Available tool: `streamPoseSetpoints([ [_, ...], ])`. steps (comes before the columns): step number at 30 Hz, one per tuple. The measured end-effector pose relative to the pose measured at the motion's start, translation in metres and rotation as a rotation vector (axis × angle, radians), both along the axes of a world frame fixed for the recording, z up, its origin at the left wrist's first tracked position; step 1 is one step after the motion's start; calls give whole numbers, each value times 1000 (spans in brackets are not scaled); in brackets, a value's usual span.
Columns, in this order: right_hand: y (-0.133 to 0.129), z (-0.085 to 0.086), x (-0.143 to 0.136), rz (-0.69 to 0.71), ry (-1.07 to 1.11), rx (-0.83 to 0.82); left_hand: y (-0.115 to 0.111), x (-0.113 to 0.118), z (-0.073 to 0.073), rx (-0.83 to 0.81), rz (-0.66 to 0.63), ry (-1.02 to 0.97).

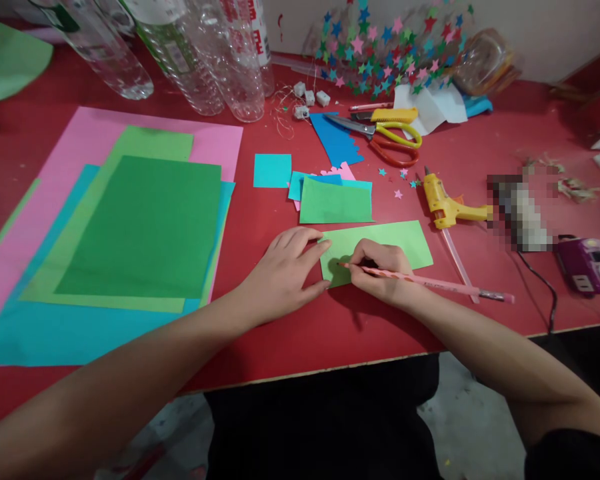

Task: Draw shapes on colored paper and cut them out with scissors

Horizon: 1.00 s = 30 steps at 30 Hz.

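A light green strip of paper (395,240) lies on the red table in front of me. My right hand (385,270) is closed around a pink pencil (445,287), its tip close to the paper's left part. I cannot tell whether the tip touches. My left hand (293,273) rests flat with fingers spread at the strip's left edge, fingertips on or beside it. Just behind the strip, a smaller green piece (336,203) lies over blue and pink scraps. A light blue square (273,171) sits to their left.
Large coloured sheets (145,227) are stacked at the left. Plastic bottles (235,73) stand at the back. Scissors (375,130) and a yellow cutter (393,115) lie behind the scraps. A yellow glue gun (445,200) is on the right, near a purple device (590,263) and a cable.
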State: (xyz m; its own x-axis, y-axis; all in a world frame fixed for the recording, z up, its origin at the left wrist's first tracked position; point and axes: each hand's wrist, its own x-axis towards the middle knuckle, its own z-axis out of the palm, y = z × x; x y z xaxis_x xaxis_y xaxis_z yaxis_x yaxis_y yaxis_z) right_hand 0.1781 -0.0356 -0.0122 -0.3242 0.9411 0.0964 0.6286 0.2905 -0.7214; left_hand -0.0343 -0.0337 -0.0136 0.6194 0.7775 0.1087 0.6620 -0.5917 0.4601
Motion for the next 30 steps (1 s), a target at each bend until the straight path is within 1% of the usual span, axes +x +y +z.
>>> streamPoseSetpoints([
  [5, 0, -1, 1, -7, -24, -2, 0, 0, 0, 13, -4, 1],
  [10, -1, -4, 3, 46, -29, 62, 0, 0, -1, 8, 0, 3],
  [14, -1, -4, 4, 120, -46, 77, 0, 0, -1, 15, -3, -2],
  [20, -1, 0, 4, 266, 9, 114, 0, 0, 0, 13, -3, 11],
  [30, -1, 1, 3, 370, 52, 137, -1, 0, -1, 13, -1, 1],
])
